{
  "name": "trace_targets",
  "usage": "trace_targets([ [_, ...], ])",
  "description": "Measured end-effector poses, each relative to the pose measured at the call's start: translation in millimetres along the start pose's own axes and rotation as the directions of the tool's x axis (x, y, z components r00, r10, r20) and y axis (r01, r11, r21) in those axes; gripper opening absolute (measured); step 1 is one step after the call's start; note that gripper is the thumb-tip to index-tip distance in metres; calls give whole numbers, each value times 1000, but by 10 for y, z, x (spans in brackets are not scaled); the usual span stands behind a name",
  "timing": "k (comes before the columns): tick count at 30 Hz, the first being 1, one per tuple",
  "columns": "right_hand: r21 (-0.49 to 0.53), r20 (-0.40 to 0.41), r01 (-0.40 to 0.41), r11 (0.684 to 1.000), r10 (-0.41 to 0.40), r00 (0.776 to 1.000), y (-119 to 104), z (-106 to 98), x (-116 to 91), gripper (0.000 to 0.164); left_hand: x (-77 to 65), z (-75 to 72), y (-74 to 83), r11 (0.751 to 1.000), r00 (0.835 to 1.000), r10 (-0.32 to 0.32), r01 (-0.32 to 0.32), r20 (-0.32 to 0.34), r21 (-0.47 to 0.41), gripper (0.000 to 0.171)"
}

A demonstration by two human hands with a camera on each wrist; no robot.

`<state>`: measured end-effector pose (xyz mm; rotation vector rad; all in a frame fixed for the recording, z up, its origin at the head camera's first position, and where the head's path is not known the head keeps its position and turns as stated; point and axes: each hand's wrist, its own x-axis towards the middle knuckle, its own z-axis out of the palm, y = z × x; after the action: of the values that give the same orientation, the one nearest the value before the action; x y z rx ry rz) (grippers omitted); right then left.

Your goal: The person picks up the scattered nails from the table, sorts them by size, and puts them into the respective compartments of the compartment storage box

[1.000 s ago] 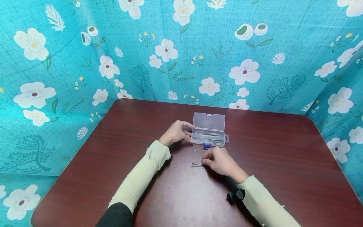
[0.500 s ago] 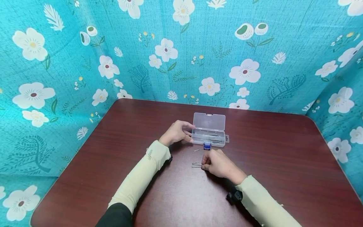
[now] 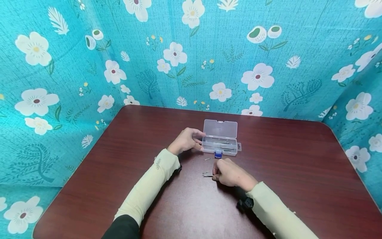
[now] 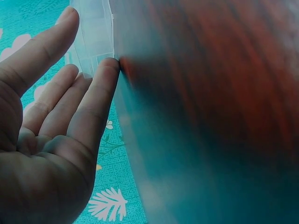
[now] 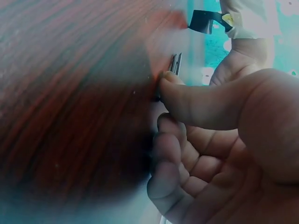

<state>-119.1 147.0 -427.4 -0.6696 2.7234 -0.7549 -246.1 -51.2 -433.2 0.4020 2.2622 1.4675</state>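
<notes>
"Plastic, translucent: by what is the case [image 3: 210, 145], right of and below the frame's centre, touched?"

"By the left hand [image 3: 186, 139], whose fingers are extended and spread at its left end; how firmly it is held cannot be told. The lid [image 3: 220, 129] is raised."

"What has been altered within the last second?"

"The slim rods [image 3: 208, 176], in the lower centre of the frame. They were fanned apart; now they are drawn nearly side by side, their right ends pinched by the right hand [image 3: 234, 172], the thumb set against them, the other fingers curled."

"What is thereby implied for the work?"

"It may be judged that the rods are being gathered together rather than singly. A shorter rod [image 3: 206, 172] is left just above them, and a small pin [image 3: 207, 159] is left untouched higher up, near the blue clasp [image 3: 218, 154]. Similar pieces [image 3: 221, 142] are already contained in the case."
</notes>
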Motion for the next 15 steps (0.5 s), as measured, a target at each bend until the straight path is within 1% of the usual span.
trace_targets([
  [10,67,-45,27,997,-24,999,-2,-81,-52,19,-11,-14,7,1000,1000,11,-11,9,-1,62],
  [15,82,-79,6,997,0,997,-7,-107,-53,19,-7,-14,0,1000,1000,21,-21,14,-8,62],
])
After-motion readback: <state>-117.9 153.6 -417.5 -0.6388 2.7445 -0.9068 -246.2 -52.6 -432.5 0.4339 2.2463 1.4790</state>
